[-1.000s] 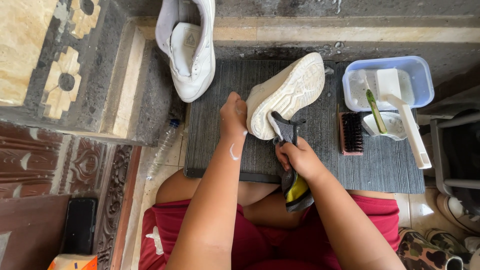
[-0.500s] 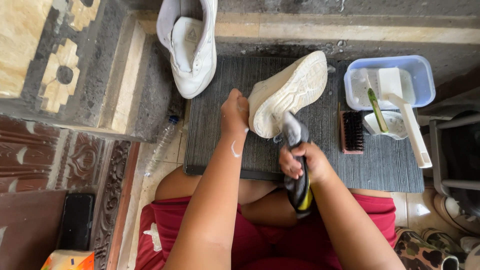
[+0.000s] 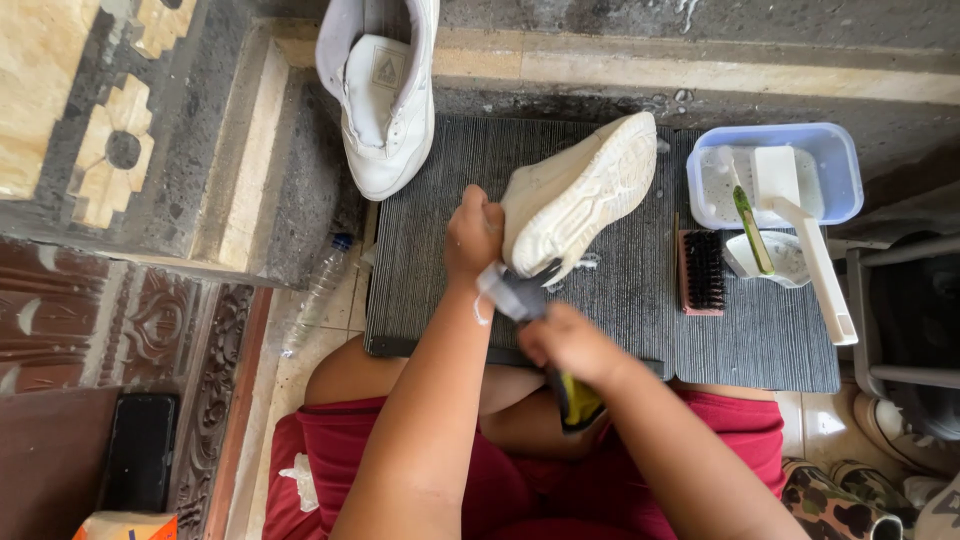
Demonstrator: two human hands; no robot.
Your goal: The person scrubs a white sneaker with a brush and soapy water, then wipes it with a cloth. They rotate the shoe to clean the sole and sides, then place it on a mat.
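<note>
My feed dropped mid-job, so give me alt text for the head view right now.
A seated person's left hand holds a white shoe sole-up over a dark ribbed mat, while the right hand works a yellow-handled brush at its heel. A second white shoe stands behind the mat; a bristle brush and blue tub sit at right.

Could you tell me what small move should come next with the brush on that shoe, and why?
Probably a short stroke up the sole: the right hand holds the brush at the heel of the white shoe, which the left hand steadies sole-up, the upper sole unbrushed.
</note>
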